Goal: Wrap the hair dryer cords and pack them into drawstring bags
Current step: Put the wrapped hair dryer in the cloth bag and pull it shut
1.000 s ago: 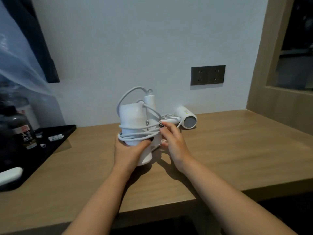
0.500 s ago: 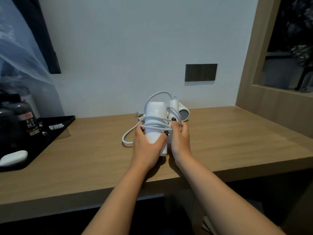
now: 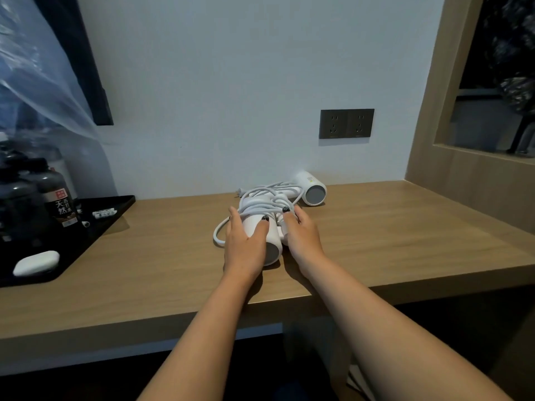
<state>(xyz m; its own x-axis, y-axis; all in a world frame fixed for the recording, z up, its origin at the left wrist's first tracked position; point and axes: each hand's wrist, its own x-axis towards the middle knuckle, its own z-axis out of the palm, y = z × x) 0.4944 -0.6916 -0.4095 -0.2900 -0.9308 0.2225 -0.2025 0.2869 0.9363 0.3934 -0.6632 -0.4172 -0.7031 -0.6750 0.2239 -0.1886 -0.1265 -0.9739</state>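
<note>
Chinese characters "天然" mark the dark bottle's label (image 3: 63,208) on the black tray (image 3: 115,211). On the wooden desk (image 3: 405,241), the left hand (image 3: 244,244) grips the white cord-wrapped hair dryer (image 3: 260,224); the right hand (image 3: 301,233) curls against its handle side. A second white hair dryer (image 3: 311,191) lies just behind.

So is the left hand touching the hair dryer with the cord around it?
Touching. The head view shows the left hand curled over the wrapped hair dryer.
</note>
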